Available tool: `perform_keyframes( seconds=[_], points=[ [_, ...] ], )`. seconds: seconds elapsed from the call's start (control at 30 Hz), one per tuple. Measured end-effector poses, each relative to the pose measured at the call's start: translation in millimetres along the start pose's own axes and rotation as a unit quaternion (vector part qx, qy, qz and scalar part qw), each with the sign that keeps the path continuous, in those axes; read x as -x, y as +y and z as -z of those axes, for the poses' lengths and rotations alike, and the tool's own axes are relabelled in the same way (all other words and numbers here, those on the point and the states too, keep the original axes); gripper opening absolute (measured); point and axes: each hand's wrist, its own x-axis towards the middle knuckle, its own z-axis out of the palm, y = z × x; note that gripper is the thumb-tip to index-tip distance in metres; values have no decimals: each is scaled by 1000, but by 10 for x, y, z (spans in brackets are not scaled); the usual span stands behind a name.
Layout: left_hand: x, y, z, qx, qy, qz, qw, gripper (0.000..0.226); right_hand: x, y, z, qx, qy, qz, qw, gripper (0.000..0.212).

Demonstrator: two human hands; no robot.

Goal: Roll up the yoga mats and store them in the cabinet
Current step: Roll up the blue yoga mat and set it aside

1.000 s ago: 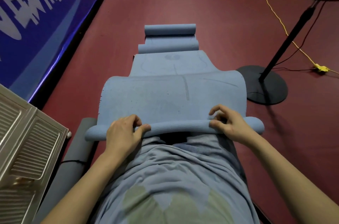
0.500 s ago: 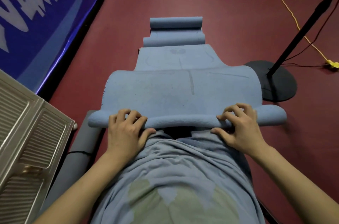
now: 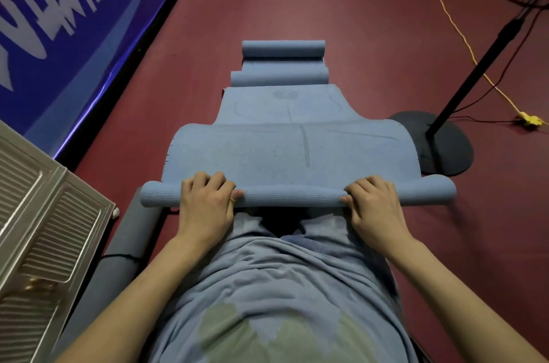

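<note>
Floor (image 3: 341, 0): dark red surface carrying everything listed below.
Banner (image 3: 59, 21): blue with white lettering, standing along the floor edge well to the left of the blue yoga mat.
Blue yoga mat (image 3: 291, 151): laid out on the floor directly ahead of the person. Long axis runs away from the person; the flat length points toward the far end of the room. The near end is wound into a tight tube lying crosswise, left to right, at right angles to that axis. The unrolled part arches up just beyond the tube.
Louvred cabinet door (image 3: 44, 214): pale metal, slatted, to the left of the blue yoga mat's near end. Its interior does not show; contents cannot be told.
Grey rolled mat (image 3: 130, 238): lies between the cabinet door and the blue yoga mat's near tube, partly under that tube's left end, a dark cord round it.
Fan stand (image 3: 439, 143): round dark base touching or just beside the blue yoga mat's right edge, pole leaning up to the right.
Far rolls (image 3: 282, 49): two blue rolled sections crosswise at the blue yoga mat's far end, one behind the other.
Left hand (image 3: 205, 202): fingers curled over the tube's left part, thumb under its near side, gripping it.
Right hand (image 3: 374, 202): fingers curled over the tube's right part, thumb tucked beneath, gripping it.
Yellow cable (image 3: 457, 33): crosses the floor well to the right of the blue yoga mat.
</note>
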Motion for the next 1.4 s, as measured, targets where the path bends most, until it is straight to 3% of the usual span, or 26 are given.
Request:
perform_keyframes(
  seconds=[0.23,0.3,0.47,0.53,0.6,0.87,1.13,1.4],
  points=[
    [-211,-139,194,40,-157,-6,987,67,-21,45,68,-73,-25,-3,997,31],
    [-183,-106,283,48,-168,0,985,73,26,51,99,-95,-44,0,995,33],
    [18,1,312,113,-130,68,983,43,161,65,74,-136,-47,-47,989,22],
    [-32,-35,270,141,-159,94,973,25,127,44,70,-164,-47,-69,983,12],
    [-108,-45,239,132,-186,93,969,22,69,48,70,-160,-56,-47,984,11],
    [-58,-15,153,124,-91,53,987,24,72,42,123,-137,-53,-5,989,23],
    [248,105,216,2,-13,7,1000,35,269,-132,192,-76,-6,40,996,37],
    [355,92,305,-3,-38,-13,999,42,214,-143,113,-30,39,21,999,27]
  ],
)
